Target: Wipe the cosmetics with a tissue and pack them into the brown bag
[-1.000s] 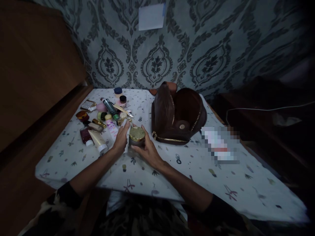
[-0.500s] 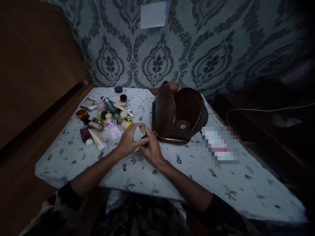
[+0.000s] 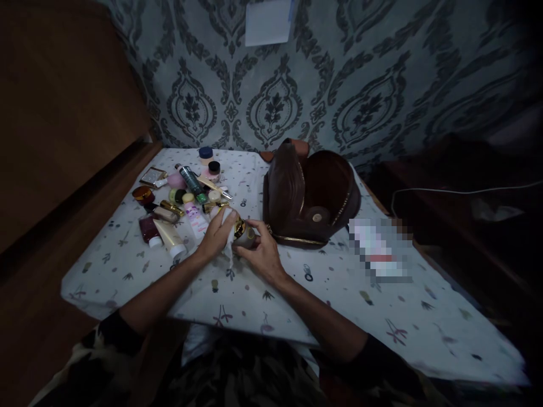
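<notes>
We can read no word, brand or number anywhere in this view. On the white squeeze tube we see purple and pink printing, too small to resolve into letters. Along the dark green tube we discern fine pale marks, likewise illegible. The gold-lidded jar shows a small yellowish mark on its side, which we cannot identify as text or emblem. Coarse pixelation covers the item at right; we distinguish a red band there but no characters. On the pale sheet against the wallpaper, we cannot tell whether any writing stands.
</notes>
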A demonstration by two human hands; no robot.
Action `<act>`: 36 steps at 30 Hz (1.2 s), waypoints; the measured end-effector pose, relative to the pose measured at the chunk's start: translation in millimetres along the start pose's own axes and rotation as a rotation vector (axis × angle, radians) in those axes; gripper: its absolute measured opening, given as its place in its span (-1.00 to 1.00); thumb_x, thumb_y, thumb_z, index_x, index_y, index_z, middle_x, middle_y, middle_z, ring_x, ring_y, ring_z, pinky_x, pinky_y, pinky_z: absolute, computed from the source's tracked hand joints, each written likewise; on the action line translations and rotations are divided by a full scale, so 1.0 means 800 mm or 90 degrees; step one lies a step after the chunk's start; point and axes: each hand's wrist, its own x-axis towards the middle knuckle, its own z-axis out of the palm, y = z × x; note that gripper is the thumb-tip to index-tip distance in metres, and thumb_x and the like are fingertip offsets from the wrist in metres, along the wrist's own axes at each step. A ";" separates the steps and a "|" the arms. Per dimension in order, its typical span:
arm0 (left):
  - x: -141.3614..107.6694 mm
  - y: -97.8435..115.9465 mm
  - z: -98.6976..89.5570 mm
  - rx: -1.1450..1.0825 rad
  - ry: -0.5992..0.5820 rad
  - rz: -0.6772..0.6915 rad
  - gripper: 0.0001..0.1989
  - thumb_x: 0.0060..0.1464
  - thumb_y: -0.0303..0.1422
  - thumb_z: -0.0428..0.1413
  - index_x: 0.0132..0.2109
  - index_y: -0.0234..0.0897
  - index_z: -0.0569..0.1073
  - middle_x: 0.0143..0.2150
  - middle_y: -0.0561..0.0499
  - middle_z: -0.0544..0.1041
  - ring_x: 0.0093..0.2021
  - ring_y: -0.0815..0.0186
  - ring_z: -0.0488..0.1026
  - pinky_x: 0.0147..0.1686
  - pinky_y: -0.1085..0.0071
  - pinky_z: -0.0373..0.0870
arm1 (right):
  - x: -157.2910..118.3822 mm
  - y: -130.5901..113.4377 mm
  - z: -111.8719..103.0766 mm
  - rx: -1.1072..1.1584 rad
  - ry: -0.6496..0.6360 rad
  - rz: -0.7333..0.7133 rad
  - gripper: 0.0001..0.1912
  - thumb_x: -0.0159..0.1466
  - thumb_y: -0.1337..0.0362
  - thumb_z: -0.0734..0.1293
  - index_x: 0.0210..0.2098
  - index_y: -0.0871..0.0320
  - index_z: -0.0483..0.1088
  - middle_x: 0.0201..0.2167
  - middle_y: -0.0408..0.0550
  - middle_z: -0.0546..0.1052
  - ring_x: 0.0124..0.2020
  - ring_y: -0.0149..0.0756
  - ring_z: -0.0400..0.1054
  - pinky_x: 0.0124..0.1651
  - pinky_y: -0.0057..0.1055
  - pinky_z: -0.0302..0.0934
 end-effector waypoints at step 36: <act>0.016 -0.003 -0.024 0.065 0.020 0.018 -0.67 0.19 -0.07 0.06 -0.34 -0.25 0.38 -0.44 0.06 0.44 -0.40 0.31 0.36 -0.36 0.44 0.27 | 0.000 0.007 0.002 0.052 -0.092 -0.106 -0.36 0.03 0.16 0.56 0.08 0.03 0.38 0.02 0.02 0.45 0.04 -0.09 0.38 0.02 -0.19 0.35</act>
